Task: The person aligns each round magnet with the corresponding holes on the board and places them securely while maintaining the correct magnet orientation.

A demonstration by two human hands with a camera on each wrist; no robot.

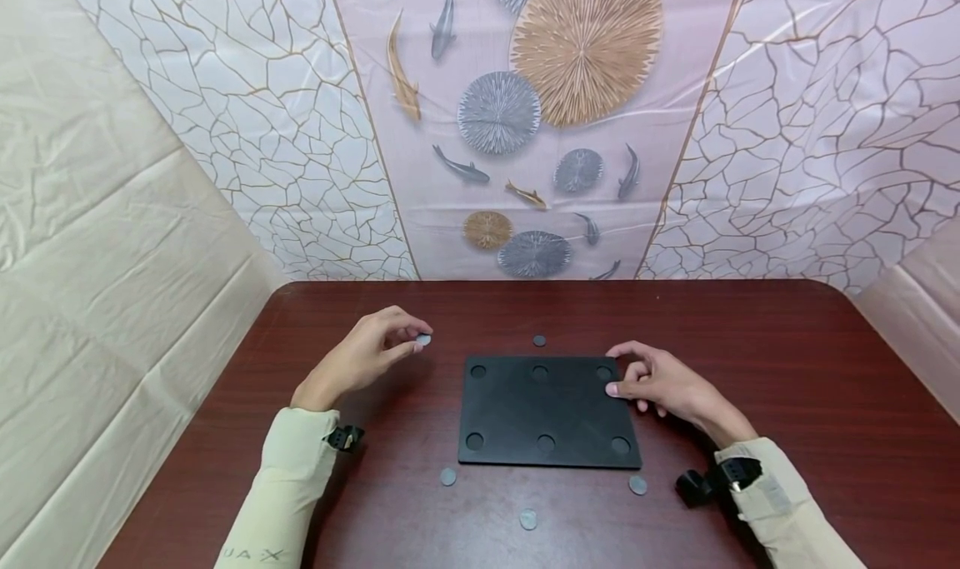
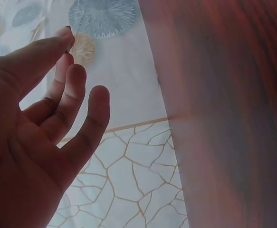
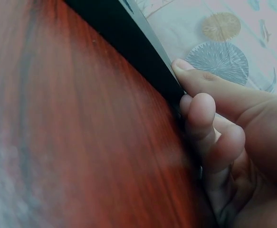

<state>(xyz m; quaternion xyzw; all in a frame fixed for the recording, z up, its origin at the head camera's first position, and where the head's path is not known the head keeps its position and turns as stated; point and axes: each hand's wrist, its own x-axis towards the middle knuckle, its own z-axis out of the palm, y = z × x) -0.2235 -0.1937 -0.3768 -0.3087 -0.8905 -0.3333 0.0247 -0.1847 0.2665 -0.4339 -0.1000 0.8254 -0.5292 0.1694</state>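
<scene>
Between thumb and fingertips my left hand (image 1: pixel 366 351) pinches a small silver coin (image 1: pixel 423 340), held left of a black rectangular board (image 1: pixel 543 411). In the left wrist view only the coin's dark, thin edge (image 2: pixel 68 40) shows; the other fingers are loosely bent. My right hand (image 1: pixel 670 386) grips the board's right edge near its far corner, thumb on top and fingers at the side. In the right wrist view the thumb (image 3: pixel 200 80) presses on the board's rim (image 3: pixel 152 45). Round shallow recesses (image 1: pixel 546 443) line the board's far and near sides.
One dark coin (image 1: pixel 539 341) lies behind the board. Closer to me lie a coin (image 1: pixel 447 476) at the near left, another coin (image 1: pixel 528 519) in the middle and one more coin (image 1: pixel 637 485) at the near right. The reddish-brown table (image 1: pixel 375 502) meets a patterned cloth (image 1: pixel 517 244) at the back.
</scene>
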